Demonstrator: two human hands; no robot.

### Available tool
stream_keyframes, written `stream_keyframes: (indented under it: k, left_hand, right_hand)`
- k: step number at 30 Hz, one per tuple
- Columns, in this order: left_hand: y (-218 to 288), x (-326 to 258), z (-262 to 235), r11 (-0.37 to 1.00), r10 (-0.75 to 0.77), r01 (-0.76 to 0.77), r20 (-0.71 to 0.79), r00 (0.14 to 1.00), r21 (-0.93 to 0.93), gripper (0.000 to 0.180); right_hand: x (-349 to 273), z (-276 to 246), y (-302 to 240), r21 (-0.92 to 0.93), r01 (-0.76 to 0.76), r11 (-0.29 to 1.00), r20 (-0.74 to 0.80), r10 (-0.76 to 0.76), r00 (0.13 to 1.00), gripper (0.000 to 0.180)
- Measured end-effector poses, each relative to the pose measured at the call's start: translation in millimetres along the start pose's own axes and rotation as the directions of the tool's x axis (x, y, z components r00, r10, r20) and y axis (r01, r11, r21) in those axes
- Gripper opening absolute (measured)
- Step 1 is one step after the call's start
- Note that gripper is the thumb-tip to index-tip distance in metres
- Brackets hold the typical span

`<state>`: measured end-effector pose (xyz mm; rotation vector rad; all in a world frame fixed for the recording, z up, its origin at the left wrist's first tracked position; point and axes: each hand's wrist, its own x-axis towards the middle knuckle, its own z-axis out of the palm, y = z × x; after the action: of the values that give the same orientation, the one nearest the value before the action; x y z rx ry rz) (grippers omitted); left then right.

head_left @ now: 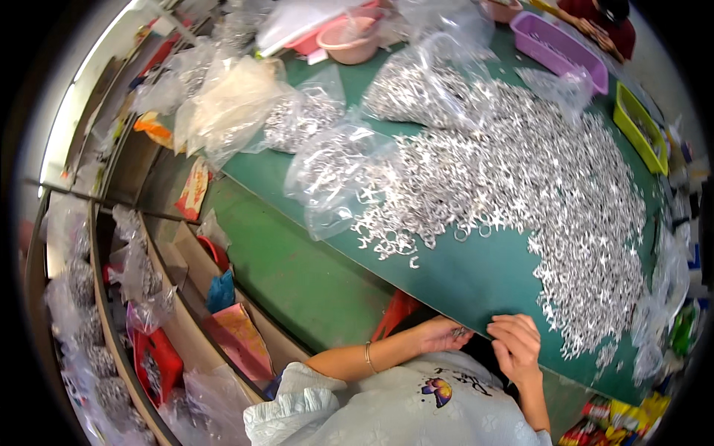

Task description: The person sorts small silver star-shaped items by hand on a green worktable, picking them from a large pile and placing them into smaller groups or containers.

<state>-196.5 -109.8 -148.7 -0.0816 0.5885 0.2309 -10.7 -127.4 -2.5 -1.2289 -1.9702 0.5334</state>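
Observation:
My left hand is closed at the near edge of the green table, with a few small silver metal pieces showing at its fingertips. Beside it, my right hand is over the table edge, its fingers curled together; whatever they hold, if anything, is hidden. Ahead and to the right spreads a large heap of small silver metal pieces, some star-shaped and some crescent-shaped. Part of the heap spills from a clear plastic bag lying on its side. The heap's nearest pieces lie to the right of my right hand.
More clear bags of silver pieces stand at the back. A purple basin, a lime-green tray and a pink bowl line the far side. Shelves with bags and a red bin stand left. Another person is far right.

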Motion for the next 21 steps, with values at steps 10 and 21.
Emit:
stream_keyframes:
  k: [10,21]
  left_hand:
    - [66.1,-139.8,-11.5,0.677,0.6,-0.728,-0.49,0.633,-0.112,0.031]
    - [31.8,-73.6,108.2,0.732,0.681,-0.681,0.001,0.733,0.019,0.044]
  right_hand:
    - [-9.5,5.3,16.3,0.034,-0.149,0.988,-0.09,0.151,0.984,0.009]
    - [6.4,52.0,-11.3,0.922,-0.185,0.34,-0.11,0.687,0.718,0.043]
